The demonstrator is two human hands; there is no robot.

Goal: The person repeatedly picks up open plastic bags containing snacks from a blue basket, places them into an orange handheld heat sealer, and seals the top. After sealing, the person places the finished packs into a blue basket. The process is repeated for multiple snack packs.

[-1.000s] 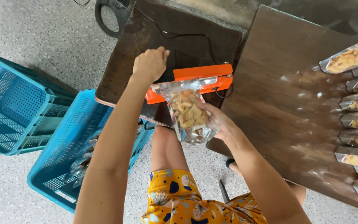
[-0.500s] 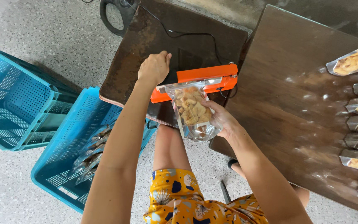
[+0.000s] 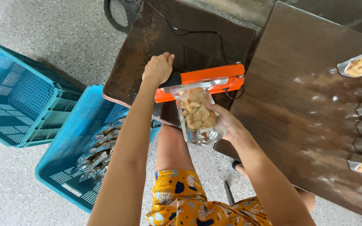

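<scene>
Since the earlier frames little has shifted: the orange heat-sealer bar [image 3: 204,79] is still pressed down by the closed left hand [image 3: 158,69]. The clear plastic pouch of pale snacks [image 3: 197,115], its mouth clamped under the bar, is cradled by the half-curled right hand [image 3: 227,123] at the dark bench [image 3: 147,46] edge.

the pouch [image 3: 197,115] is clear glossy plastic with a silvery foil base. the sealer [image 3: 206,80] is smooth orange plastic with a black handle. the small worktop [image 3: 156,46] looks dark, worn and rusty-rough. the big worktop [image 3: 298,83] is dark, smooth wood-look. the crates [image 3: 63,138] are matt blue perforated plastic; the floor [image 3: 55,25] is speckled stone.
</scene>
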